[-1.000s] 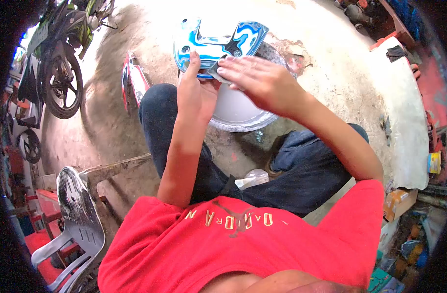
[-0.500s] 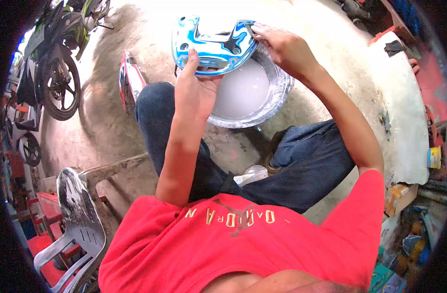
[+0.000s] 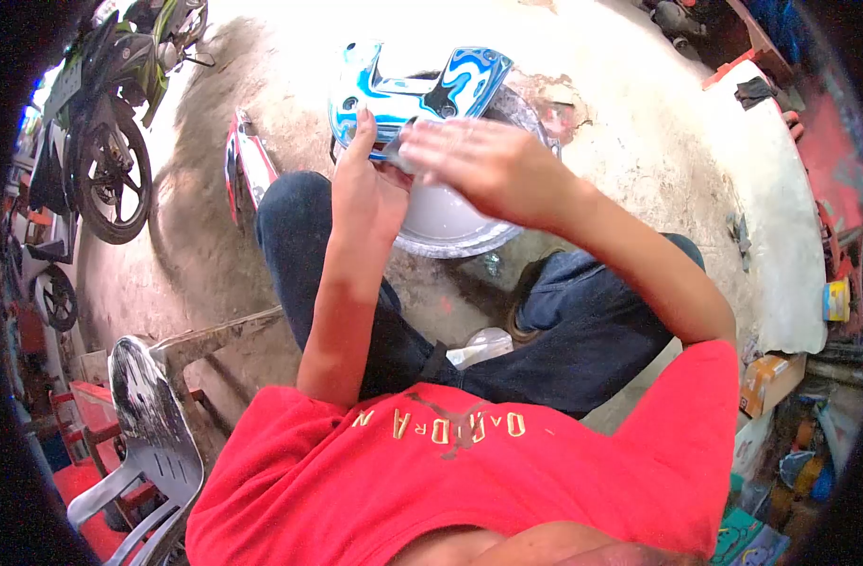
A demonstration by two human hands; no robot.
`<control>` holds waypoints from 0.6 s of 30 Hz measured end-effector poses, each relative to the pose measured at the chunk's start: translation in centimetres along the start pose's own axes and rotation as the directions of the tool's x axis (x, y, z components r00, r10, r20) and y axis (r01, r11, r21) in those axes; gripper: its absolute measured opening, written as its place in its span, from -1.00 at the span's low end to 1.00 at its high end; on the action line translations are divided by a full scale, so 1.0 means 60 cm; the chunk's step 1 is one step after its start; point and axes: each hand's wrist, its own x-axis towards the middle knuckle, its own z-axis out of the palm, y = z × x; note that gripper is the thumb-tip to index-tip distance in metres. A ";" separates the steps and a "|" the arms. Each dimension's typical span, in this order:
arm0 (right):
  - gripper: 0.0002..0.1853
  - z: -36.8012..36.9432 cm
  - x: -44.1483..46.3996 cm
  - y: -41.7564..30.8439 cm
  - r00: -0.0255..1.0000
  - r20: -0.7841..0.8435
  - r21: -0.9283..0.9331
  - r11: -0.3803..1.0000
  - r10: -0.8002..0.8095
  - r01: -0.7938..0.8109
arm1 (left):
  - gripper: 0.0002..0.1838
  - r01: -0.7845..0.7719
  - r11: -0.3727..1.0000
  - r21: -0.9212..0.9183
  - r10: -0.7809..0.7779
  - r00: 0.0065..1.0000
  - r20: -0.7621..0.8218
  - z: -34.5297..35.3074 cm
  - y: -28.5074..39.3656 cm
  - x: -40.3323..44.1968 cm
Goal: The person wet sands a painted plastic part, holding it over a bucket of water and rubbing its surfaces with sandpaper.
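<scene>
My left hand grips the lower edge of a glossy blue-and-white motorcycle fairing panel, thumb on the front and fingers underneath. The panel is U-shaped with screw holes and is tilted up over a round tub of cloudy whitish liquid. My right hand, its fingers smeared by motion, is at the panel's lower edge, close to my left thumb. Between its fingertips and the panel a grey sheet of sandpaper shows in part.
A red-and-white panel lies on the concrete floor left of my knee. Further left stands a motorcycle. A worn grey plastic chair is at lower left, and a clear plastic container sits between my legs. A cardboard box is at right.
My right hand has moved from the panel's upper right tip down and left to its lower edge. My left hand keeps its hold, and the panel has shifted slightly.
</scene>
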 end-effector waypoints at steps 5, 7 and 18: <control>-0.68 -0.034 -0.021 0.113 0.868 0.086 -0.033 0.873 0.488 -0.487 | -0.60 0.007 0.999 0.048 -0.008 1.000 0.006 0.000 -0.001 -0.012; -0.67 -0.028 -0.021 0.103 0.868 0.079 -0.030 0.872 0.490 -0.489 | -0.61 0.003 0.998 0.058 -0.003 1.000 0.003 0.004 0.002 -0.008; -0.71 -0.012 -0.017 0.078 0.919 -0.055 -0.074 0.916 0.390 -0.393 | -0.61 0.011 0.999 0.051 -0.010 1.000 -0.018 0.014 0.003 -0.020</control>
